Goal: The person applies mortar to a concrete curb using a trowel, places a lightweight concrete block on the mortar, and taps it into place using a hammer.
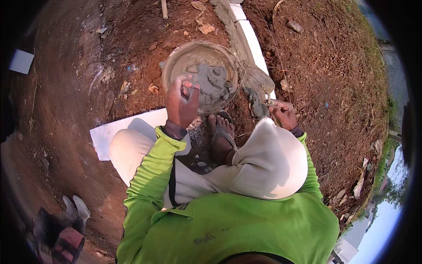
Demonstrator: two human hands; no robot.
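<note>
A round basin (pixel 166 72) in front of me holds wet grey mortar (pixel 212 81) with several lumps in it. My left hand (pixel 182 99) hovers over the basin's near left side. Its fingers are bent, the thumb stands apart from them, and I see nothing between them. On the right, my right hand (pixel 283 113) is closed around the handle of a trowel (pixel 258 80). The trowel's mortar-coated blade lies beside the basin's right rim, over the edge of a row of white blocks (pixel 251 42). My knee partly hides the right wrist.
A white block (pixel 107 138) lies under my left leg. My sandalled foot (pixel 223 132) is close to the basin. A string line (pixel 276 42) runs along the right of the blocks. Another person's boots (pixel 79 209) show at lower left, and a white slab (pixel 21 61) at far left.
</note>
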